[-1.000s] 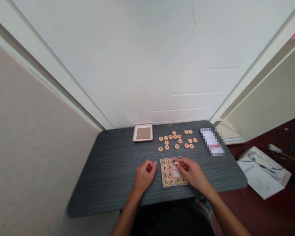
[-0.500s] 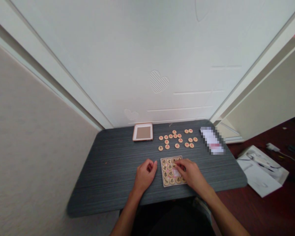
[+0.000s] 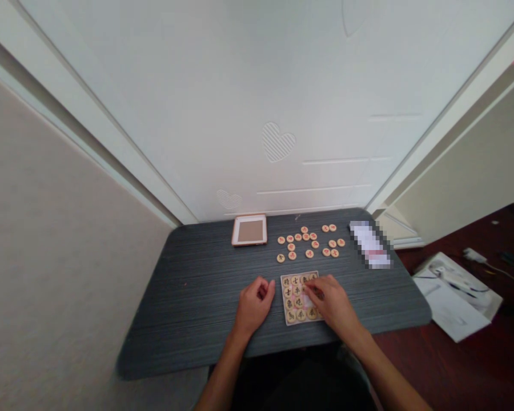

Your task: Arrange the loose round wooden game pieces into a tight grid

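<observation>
A shallow square box (image 3: 284, 308) lies near the table's front edge, with several black-marked round pieces (image 3: 300, 314) set in rows inside it. Over the box's right side is my right hand (image 3: 332, 301), its thumb and fingertips pinched together at the inner pieces; what they hold is too hidden to make out. My left hand (image 3: 254, 302) rests on the table left of the box, fingers curled in, touching no piece. Behind the box several red-marked pieces (image 3: 309, 253) lie scattered, with one black-marked piece (image 3: 280, 258) at their left front.
The dark table (image 3: 188, 297) stands against a white panel. A white-framed lid or tray (image 3: 251, 231) lies at the back, and a blurred-out phone-like object (image 3: 370, 245) at the back right. An open white box (image 3: 458, 291) sits on the floor to the right.
My right hand's fingertips have shifted very slightly over the box. The view has moved a touch; the pieces and my left hand otherwise look the same.
</observation>
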Available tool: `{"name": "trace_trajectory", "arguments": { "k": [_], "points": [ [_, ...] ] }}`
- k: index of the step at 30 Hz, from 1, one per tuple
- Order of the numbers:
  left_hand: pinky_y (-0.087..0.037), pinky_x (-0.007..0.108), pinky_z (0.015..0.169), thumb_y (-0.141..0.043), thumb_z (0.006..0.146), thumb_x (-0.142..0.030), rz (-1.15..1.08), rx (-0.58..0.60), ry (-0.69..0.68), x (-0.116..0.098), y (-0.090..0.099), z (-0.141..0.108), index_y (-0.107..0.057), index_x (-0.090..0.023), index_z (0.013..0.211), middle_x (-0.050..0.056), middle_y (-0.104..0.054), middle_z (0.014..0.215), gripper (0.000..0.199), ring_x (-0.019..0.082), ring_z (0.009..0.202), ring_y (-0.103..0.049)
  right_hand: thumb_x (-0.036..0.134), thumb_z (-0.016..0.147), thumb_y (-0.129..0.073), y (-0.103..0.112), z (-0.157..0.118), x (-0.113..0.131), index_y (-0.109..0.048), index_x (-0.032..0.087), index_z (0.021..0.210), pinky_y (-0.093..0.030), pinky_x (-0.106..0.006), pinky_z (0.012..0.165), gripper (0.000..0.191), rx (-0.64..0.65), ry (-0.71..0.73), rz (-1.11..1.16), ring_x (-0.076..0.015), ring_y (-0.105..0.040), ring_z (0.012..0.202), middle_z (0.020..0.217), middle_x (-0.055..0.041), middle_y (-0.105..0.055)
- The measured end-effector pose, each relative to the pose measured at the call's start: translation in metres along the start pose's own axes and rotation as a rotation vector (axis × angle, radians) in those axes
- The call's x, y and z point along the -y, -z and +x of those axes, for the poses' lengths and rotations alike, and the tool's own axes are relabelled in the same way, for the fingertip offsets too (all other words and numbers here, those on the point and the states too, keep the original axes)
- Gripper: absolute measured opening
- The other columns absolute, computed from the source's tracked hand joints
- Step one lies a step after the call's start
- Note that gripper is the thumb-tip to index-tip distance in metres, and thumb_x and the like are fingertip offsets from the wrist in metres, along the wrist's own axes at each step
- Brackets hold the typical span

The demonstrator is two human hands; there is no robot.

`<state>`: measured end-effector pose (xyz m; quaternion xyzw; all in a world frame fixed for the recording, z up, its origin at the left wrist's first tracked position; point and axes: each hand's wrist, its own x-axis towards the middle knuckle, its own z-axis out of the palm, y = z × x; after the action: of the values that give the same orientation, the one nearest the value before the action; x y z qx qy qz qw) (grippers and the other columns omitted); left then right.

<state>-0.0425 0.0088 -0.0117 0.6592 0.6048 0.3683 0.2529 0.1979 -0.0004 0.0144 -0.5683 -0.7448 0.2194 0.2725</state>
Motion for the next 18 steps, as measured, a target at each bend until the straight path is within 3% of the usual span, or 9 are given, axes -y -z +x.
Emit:
{"name": "trace_trajectory", "arguments": {
  "k": [7, 14, 18],
  "points": [
    [-0.040, 0.022, 0.051, -0.057, 0.093, -0.042, 0.017, 0.000, 0.004, -0.001, 0.001, 0.000, -0.052, -0.022, 0.066, -0.004, -0.056, 0.056, 0.034, 0.012, 0.050, -0.054, 0.022, 0.095, -0.063, -0.002, -0.002, -0.003, -0.071, 0.025, 0.094, -0.052, -0.041, 0.084, 0.009, -0.033, 0.020, -0.029, -0.0259, -0.064, 0.089, 0.091, -0.0052, -0.074],
    [-0.041, 0.022, 0.052, -0.057, 0.094, -0.044, 0.020, 0.009, 0.012, 0.000, 0.000, 0.000, -0.051, -0.023, 0.066, -0.004, -0.057, 0.057, 0.035, 0.012, 0.051, -0.054, 0.020, 0.095, -0.059, -0.004, -0.014, -0.005, -0.070, 0.027, 0.110, -0.053, -0.043, 0.090, 0.020, -0.037, 0.095, -0.004, -0.0266, -0.063, 0.101, 0.105, -0.0074, -0.071],
    [-0.041, 0.022, 0.051, -0.057, 0.094, -0.043, 0.021, 0.009, 0.014, 0.001, 0.000, 0.001, -0.052, -0.023, 0.066, -0.004, -0.057, 0.057, 0.034, 0.012, 0.051, -0.054, 0.020, 0.093, -0.062, -0.005, -0.015, -0.009, -0.070, 0.027, 0.109, -0.054, -0.046, 0.092, 0.019, -0.016, 0.129, -0.031, -0.0275, -0.062, 0.103, 0.108, -0.0081, -0.070]
  ]
}}
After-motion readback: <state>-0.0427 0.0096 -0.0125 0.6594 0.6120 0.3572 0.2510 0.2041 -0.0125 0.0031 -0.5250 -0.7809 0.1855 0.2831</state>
